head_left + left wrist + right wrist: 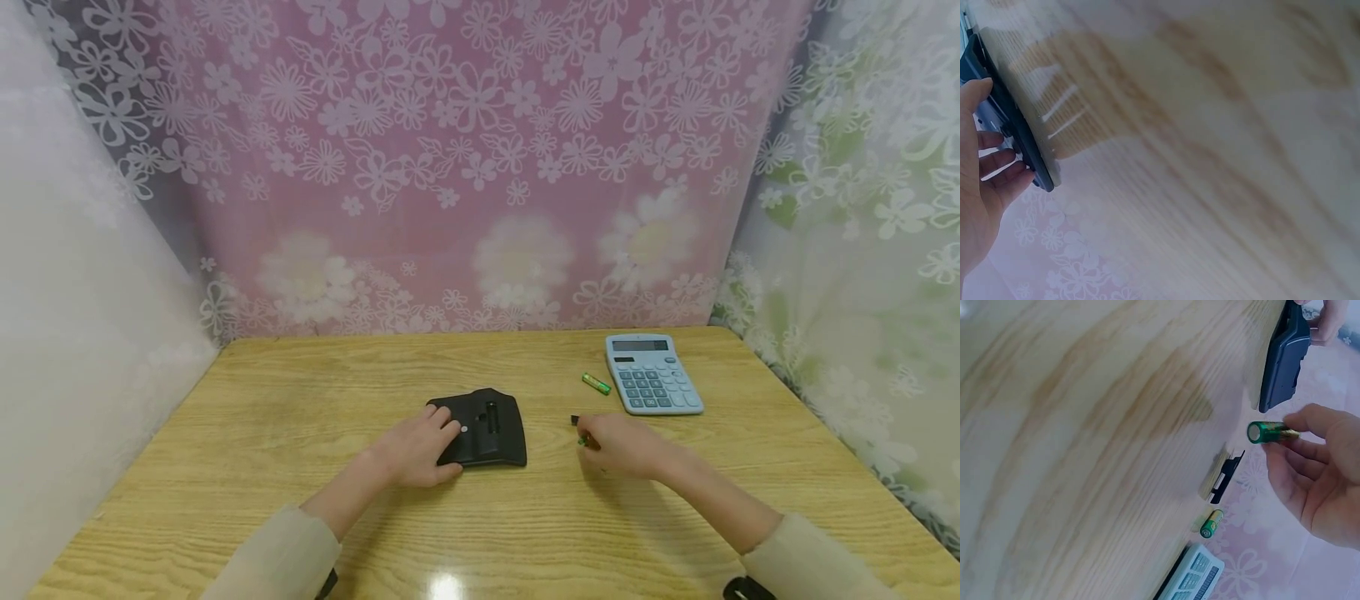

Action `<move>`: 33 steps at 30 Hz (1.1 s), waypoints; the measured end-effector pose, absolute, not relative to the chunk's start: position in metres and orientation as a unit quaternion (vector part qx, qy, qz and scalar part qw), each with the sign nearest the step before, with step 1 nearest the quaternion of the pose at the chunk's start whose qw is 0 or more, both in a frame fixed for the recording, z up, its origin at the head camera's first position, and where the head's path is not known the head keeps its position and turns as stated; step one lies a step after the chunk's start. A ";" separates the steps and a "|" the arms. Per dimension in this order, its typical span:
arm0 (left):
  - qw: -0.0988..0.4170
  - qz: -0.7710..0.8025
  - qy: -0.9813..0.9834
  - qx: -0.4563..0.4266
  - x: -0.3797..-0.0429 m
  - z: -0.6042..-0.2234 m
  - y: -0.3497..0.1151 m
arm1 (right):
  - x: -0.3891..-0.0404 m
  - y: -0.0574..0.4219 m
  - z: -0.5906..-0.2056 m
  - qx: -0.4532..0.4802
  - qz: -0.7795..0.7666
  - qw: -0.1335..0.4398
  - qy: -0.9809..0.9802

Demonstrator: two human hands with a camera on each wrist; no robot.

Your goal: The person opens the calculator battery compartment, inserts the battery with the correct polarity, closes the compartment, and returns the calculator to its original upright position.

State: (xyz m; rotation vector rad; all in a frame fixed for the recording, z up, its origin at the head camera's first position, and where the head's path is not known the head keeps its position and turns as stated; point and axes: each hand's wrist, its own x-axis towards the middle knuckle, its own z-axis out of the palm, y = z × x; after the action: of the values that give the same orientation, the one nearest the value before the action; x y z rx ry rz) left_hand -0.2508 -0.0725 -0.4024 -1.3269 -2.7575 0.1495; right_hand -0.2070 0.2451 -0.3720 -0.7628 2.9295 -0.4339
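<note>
A black device lies back side up on the table, its long battery slot uncovered. Across its left part my left hand holds it, thumb at the near edge and fingers over the back. In the left wrist view, the same hand spans the device from edge to edge. To the right, my right hand is over the table. It pinches a green battery between thumb and fingers, flat end outward in the right wrist view. A small black cover lies near that hand.
A second green battery lies beyond my right hand, beside a light blue calculator at the back right. The wooden table ends at a pink floral curtain, with pale curtains on both sides.
</note>
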 end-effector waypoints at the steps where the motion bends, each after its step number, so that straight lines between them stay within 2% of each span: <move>1: 0.039 0.050 -0.899 -0.433 -0.251 -0.402 -0.073 | -0.208 0.244 -0.371 -0.247 -0.155 0.032 0.956; 6: 0.033 0.044 -0.902 -0.429 -0.252 -0.404 -0.073 | -0.216 0.237 -0.368 -0.232 -0.230 -0.017 0.945; 10: 0.030 0.039 -0.903 -0.426 -0.252 -0.404 -0.074 | -0.224 0.231 -0.366 -0.209 -0.289 -0.034 0.933; 17: 0.033 0.047 -0.903 -0.426 -0.253 -0.404 -0.072 | -0.239 0.216 -0.363 -0.169 -0.338 -0.021 0.926; 33: 0.040 0.066 -0.898 -0.432 -0.253 -0.401 -0.071 | -0.264 0.181 -0.365 -0.152 -0.395 0.004 0.906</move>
State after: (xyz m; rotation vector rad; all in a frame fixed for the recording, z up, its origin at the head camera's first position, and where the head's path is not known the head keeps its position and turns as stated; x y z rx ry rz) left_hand -0.2529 -0.0707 -0.4008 -1.3243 -2.7528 0.2035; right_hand -0.2636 0.1808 -0.3649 -0.4772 2.8391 -1.2380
